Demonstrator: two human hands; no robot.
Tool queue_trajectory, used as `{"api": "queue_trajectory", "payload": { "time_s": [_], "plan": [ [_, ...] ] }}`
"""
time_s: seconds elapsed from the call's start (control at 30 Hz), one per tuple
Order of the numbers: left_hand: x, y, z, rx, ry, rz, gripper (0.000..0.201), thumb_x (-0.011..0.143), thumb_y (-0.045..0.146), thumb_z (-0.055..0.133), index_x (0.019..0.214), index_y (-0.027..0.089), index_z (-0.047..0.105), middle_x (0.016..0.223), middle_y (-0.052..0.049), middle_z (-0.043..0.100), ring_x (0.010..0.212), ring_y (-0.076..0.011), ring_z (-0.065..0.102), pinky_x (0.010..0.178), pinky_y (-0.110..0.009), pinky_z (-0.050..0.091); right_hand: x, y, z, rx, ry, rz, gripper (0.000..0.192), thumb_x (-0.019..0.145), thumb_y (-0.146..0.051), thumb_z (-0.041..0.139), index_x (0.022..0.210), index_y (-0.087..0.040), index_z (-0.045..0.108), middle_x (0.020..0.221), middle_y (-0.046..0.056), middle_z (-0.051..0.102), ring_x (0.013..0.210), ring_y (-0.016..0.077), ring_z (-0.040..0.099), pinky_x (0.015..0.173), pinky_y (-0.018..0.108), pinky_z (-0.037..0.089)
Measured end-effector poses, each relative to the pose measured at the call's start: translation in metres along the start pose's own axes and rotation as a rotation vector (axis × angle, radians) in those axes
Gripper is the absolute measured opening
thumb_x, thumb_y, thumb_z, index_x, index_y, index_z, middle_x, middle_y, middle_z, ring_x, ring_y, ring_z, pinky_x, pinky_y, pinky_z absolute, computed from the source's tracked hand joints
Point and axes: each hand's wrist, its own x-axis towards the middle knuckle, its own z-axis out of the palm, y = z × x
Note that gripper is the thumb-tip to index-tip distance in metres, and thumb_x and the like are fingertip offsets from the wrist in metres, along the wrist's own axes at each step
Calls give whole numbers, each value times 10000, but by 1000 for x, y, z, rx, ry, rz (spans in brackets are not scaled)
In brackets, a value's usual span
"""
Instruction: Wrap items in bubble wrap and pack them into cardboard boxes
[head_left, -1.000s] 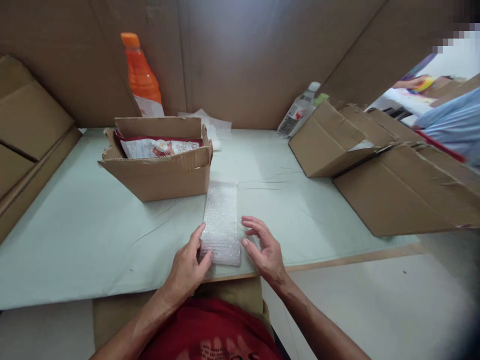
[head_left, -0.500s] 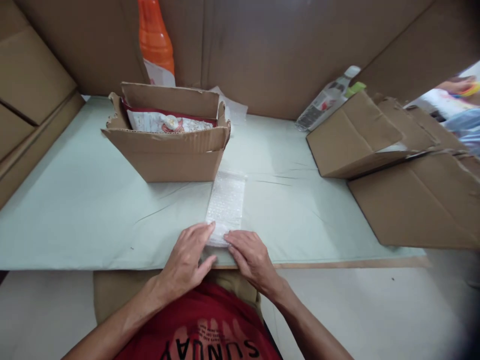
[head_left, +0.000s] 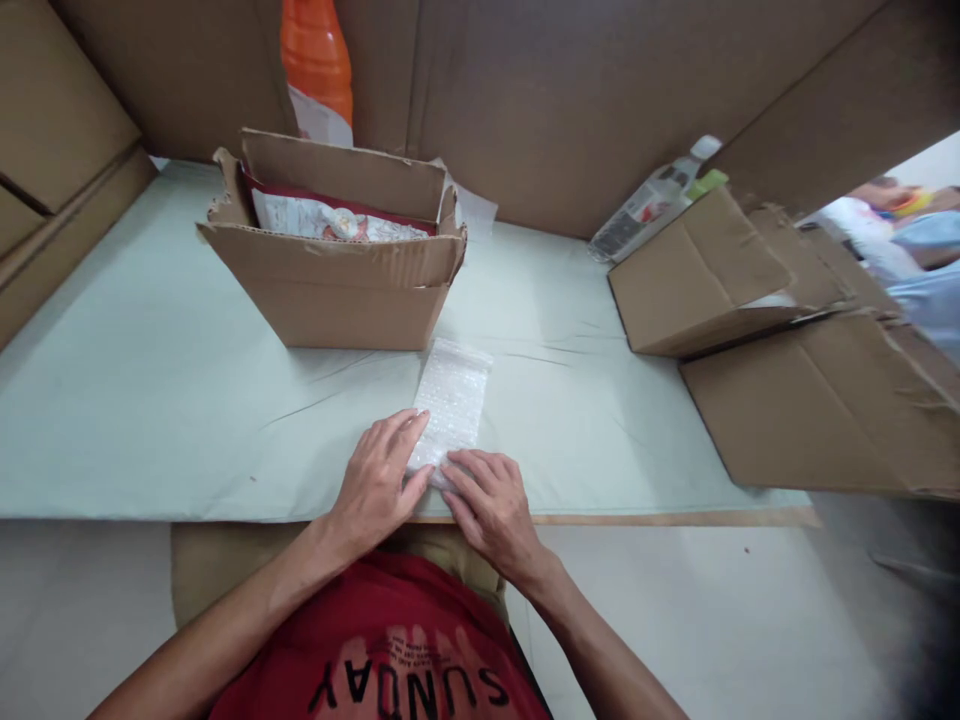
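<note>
A strip of clear bubble wrap (head_left: 454,390) lies on the pale green cloth, its far end beside a cardboard box's near right corner. My left hand (head_left: 380,472) is on the left edge of its near end, fingers curved over the plastic and thumb at the bottom fold. At the lower right corner, my right hand (head_left: 491,505) has bent fingers pressed on the folded end, with the thumb tucked underneath. The near end looks doubled over between both hands. Whether anything is inside the fold I cannot tell.
An open cardboard box (head_left: 352,300) holding red-and-white packets stands ahead left. Cardboard boxes (head_left: 817,410) sit at the right, near a clear plastic bottle (head_left: 649,205). An orange bottle (head_left: 319,60) is at the back. Cardboard walls surround the table; another person's arm (head_left: 919,200) shows far right.
My left hand's fingers have shifted up along the wrap's left edge, and its thumb has come onto the near fold. My right hand has moved slightly left and closer to it.
</note>
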Motion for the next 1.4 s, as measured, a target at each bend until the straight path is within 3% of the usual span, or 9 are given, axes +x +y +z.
{"api": "queue_trajectory", "payload": {
  "time_s": [0.1,0.2,0.4,0.53,0.7,0.97,1.17,1.3,1.4],
  "plan": [
    [-7,4,-13,-66,-71,97,640,893,160,596,1497,207,388,1312,-143,633,1218,-286,587,1035,-467,485,4,3,0,125,23,28,244,980,-155,546,1196,-202,651,1085,95,761,977,229,692,842,402,510],
    [-14,6,-22,-140,-138,63,639,886,81,539,1492,223,393,1116,-79,707,1022,-226,651,928,-402,520,4,2,-5,282,-28,114,245,994,-219,555,1218,-227,654,1015,61,773,882,201,711,799,357,548],
    [-1,-7,-7,-90,-34,-52,478,934,153,544,1409,184,495,1050,-73,723,953,-217,674,864,-371,541,0,-2,-10,10,138,68,311,951,-256,625,1259,-215,621,1285,153,665,1158,291,630,915,450,511],
    [10,-13,2,11,33,-29,389,950,185,541,1336,135,554,1160,-138,693,1053,-268,640,913,-433,535,9,2,-3,-88,2,-27,317,941,-227,633,1257,-205,618,1301,147,672,1190,308,605,957,484,470],
    [-2,-6,-12,-64,-17,63,494,875,140,597,1364,166,523,1276,-130,650,1204,-272,574,1042,-450,471,21,10,-4,84,-32,-11,251,981,-164,553,1214,-198,641,1138,107,753,1027,241,684,885,422,497],
    [-18,-7,-20,-129,-31,-8,473,877,79,556,1345,144,531,1234,-118,664,1148,-228,589,1001,-395,486,30,10,-10,416,-232,288,289,1020,-313,516,1252,-244,673,1160,67,764,1033,218,718,858,353,568],
    [-3,-14,-10,-9,21,-89,291,942,156,532,1221,138,611,950,-81,710,878,-227,603,799,-386,526,26,11,-3,48,77,143,290,990,-311,560,1245,-216,659,1200,130,698,1071,269,656,904,440,515],
    [5,-15,-6,69,32,-126,275,945,195,528,1197,147,627,912,-82,693,861,-237,613,804,-410,528,24,12,-2,-66,8,-7,325,942,-301,643,1257,-220,640,1284,136,668,1149,295,614,923,452,476],
    [3,-12,-6,-74,83,-256,371,933,261,566,1292,169,578,1000,-87,677,908,-227,638,837,-411,551,28,16,4,-38,-31,-1,286,963,-254,608,1243,-214,652,1209,117,722,1090,275,645,903,435,483]
  ]
}}
